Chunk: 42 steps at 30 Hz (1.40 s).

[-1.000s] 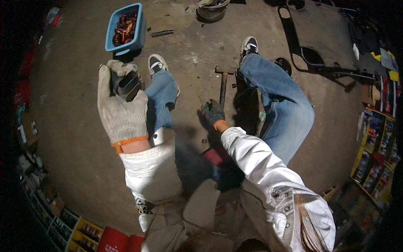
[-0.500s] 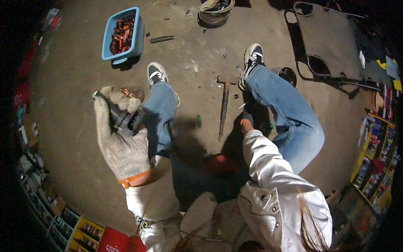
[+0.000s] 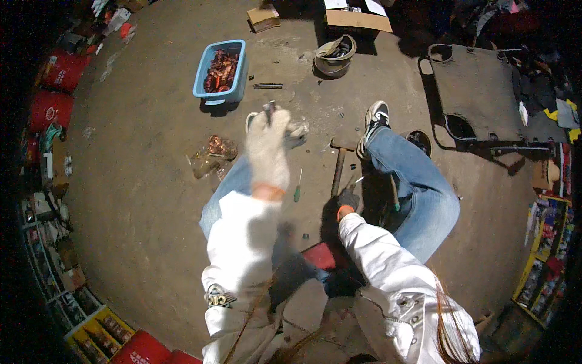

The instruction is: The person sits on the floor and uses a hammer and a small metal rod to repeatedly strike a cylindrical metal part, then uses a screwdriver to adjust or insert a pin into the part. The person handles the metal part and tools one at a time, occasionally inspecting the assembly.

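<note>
Hammer at the right hand, dark piece in the left.
The right hand, in a dark glove, is the nearer one to the hammer, which lies on the floor between its 11 and 12 o'clock; the handle's long axis runs roughly 12 to 6, head far end, the near end just beside the glove. A slim thing points up from that hand, but I cannot tell whether the fingers are closed on it. The left hand, pale-gloved and motion-blurred, appears clenched around a dark piece on its right side. From it, the hammer lies towards 3 to 4 o'clock, a green-handled screwdriver at 5, and the blue basin at 11.
</note>
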{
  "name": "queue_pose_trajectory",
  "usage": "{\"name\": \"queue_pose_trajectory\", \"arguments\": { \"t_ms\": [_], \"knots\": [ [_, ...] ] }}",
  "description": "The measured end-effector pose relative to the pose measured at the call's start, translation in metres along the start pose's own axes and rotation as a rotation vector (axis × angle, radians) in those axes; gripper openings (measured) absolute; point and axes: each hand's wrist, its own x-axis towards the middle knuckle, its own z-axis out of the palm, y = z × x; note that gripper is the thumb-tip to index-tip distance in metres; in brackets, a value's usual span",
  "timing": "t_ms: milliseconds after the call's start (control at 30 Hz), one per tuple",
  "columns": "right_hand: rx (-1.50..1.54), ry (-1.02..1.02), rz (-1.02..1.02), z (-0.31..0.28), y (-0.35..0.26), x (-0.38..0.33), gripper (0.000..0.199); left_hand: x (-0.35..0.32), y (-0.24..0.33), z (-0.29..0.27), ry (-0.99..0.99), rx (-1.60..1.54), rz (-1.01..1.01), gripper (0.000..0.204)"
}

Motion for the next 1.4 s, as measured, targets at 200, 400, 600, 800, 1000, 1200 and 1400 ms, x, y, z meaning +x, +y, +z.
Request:
{"name": "queue_pose_trajectory", "arguments": {
  "t_ms": [200,400,600,800,1000,1200,1400],
  "knots": [
    [0.836,0.467,0.059,-0.015,-0.007,-0.004,0.034,0.013,-0.170,-0.031,0.159,0.457,-0.041,0.024],
    [0.595,0.038,0.096,-0.053,-0.002,-0.034,0.037,-0.038,-0.314,-0.104,-0.018,1.113,-0.305,0.028],
    [0.377,-0.082,0.033,-0.070,-0.016,-0.041,0.036,-0.064,-0.361,-0.127,0.055,1.303,-0.300,0.017],
    [0.373,-0.071,0.069,-0.066,-0.015,-0.031,0.030,-0.069,-0.347,-0.114,0.044,1.360,-0.299,0.022],
    [0.294,-0.248,0.050,-0.077,-0.020,-0.014,0.044,-0.062,-0.339,-0.117,-0.010,1.460,-0.132,0.022],
    [0.074,-0.370,-0.126,-0.105,-0.018,0.022,0.044,-0.062,-0.353,-0.126,0.061,1.471,-0.175,0.026],
    [-0.190,-0.458,-0.250,-0.109,-0.019,0.060,0.040,-0.062,-0.361,-0.134,0.031,1.514,-0.169,0.026]
  ]
}}
